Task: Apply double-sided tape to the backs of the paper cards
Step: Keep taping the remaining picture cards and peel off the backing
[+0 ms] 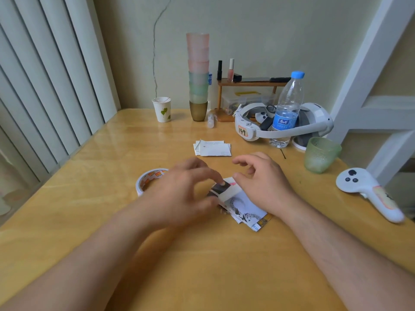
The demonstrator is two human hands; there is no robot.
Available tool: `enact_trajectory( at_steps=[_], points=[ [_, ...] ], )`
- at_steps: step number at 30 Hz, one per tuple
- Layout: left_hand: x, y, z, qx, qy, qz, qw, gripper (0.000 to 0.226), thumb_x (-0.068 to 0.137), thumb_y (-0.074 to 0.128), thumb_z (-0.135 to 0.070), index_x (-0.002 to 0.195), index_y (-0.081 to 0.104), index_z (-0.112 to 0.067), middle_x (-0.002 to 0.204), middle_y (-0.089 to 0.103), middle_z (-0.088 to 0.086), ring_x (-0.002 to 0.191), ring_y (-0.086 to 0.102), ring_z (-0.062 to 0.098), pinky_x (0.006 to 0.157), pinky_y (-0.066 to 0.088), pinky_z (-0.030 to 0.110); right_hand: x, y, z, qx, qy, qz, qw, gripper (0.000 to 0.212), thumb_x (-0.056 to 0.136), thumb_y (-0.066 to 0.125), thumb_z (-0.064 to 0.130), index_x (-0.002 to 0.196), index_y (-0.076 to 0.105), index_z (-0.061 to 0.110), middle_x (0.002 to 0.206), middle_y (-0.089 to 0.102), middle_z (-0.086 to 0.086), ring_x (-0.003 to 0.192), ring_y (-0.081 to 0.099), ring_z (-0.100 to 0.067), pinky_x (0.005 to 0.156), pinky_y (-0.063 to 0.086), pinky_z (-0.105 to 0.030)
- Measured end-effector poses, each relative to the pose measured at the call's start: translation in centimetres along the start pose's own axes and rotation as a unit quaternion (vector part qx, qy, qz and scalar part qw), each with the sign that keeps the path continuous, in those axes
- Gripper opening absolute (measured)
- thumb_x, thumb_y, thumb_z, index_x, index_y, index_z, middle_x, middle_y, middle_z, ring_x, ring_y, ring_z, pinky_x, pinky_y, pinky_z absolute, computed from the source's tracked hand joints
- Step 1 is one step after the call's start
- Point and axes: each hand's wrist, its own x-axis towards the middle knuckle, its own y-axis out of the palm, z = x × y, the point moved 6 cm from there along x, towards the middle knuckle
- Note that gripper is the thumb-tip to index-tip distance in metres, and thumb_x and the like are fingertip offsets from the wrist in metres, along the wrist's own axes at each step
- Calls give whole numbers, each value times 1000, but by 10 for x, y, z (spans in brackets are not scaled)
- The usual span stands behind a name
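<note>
A wooden table (94,167) with a glossy yellow top fills the room's corner. Behind its far edge stands a pale green wall (247,25) with a thin dark crack (155,52), vertical blinds (45,75) along the left edge, and a white frame (368,81) on the right.

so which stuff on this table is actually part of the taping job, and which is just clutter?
Job:
- tape roll
- picture cards under both hands
- white card pile farther back
- left hand, fingertip on the top card
- right hand, hovering

Clutter:
- stacked cups
- paper cup
- water bottle
- headset
- controller
- green glass
- small shelf
</note>
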Motion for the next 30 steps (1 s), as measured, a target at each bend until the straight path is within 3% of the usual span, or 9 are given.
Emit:
enact_trajectory(
  at_steps=[4, 8, 10, 12, 15, 17, 21, 25, 30],
  points=[
    [-14, -37, 34, 65, -112, 58, 990, 32, 84, 72, -42, 104, 46, -46, 106, 55, -22, 106, 48, 3, 88, 44, 25, 5, 2, 33, 2, -33, 27, 999, 19, 94, 70, 24, 101, 70, 42, 106, 55, 19, 91, 52, 4, 77, 36, -7],
    [-25, -35, 53, 113, -232, 149, 954, 17, 89, 64, -51, 97, 53, -41, 96, 62, -19, 88, 59, 3, 74, 51, 25, 6, 25, 55, 31, -49, 88, 994, 18, 96, 67, 18, 97, 71, 36, 105, 58, 15, 74, 58, 9, 61, 44, -5],
    [-22, -36, 52, 116, -231, 113, 959, 19, 89, 64, -56, 94, 62, -38, 88, 67, -19, 81, 62, 1, 75, 54, 23, 1, 34, 53, 79, -44, 82, 993, 17, 97, 66, 13, 97, 74, 28, 103, 58, 13, 71, 62, 5, 56, 50, -8],
    [-17, -41, 50, 78, -212, 48, 973, 22, 84, 68, -58, 92, 70, -37, 82, 70, -22, 79, 65, -4, 74, 54, 19, -3, 39, 50, 108, -37, 69, 991, 15, 96, 67, 12, 99, 77, 22, 98, 60, 13, 75, 69, -8, 61, 58, -17],
    [-10, -38, 43, -77, -179, -19, 981, 17, 81, 80, -31, 97, 75, -34, 85, 75, -16, 80, 68, -2, 75, 54, 20, -5, 39, 49, 118, -74, 46, 989, 19, 93, 70, 14, 104, 78, 26, 100, 64, 17, 82, 70, -12, 73, 62, -30],
    [-8, -33, 36, -168, -160, -64, 971, 23, 84, 81, -14, 101, 77, -29, 88, 77, -10, 77, 67, 4, 77, 54, 22, -6, 31, 50, 125, -117, 14, 985, 21, 92, 71, 17, 110, 77, 27, 108, 64, 15, 90, 66, -11, 72, 59, -24],
    [-7, -16, 24, -299, -156, -122, 934, 21, 91, 80, -10, 108, 77, -21, 86, 73, -8, 77, 61, 7, 69, 49, 18, -10, 15, 50, 99, -171, -47, 979, 35, 93, 69, 24, 127, 72, 21, 124, 61, 12, 102, 63, -11, 82, 59, -29],
    [-6, -3, 14, -333, -153, -163, 916, 25, 88, 81, -4, 110, 76, -16, 85, 72, -8, 75, 59, 5, 69, 47, 16, -12, 8, 53, 66, -209, -81, 972, 35, 92, 68, 24, 126, 74, 18, 119, 62, 8, 94, 63, -15, 77, 58, -37],
    [-9, -5, 6, -343, -139, -200, 907, 28, 86, 84, -5, 102, 76, -27, 86, 75, 1, 77, 60, 8, 69, 51, 22, -14, 1, 57, 49, -250, -117, 960, 30, 90, 72, 20, 119, 77, 13, 111, 66, 2, 83, 64, -22, 71, 57, -40]
  ],
)
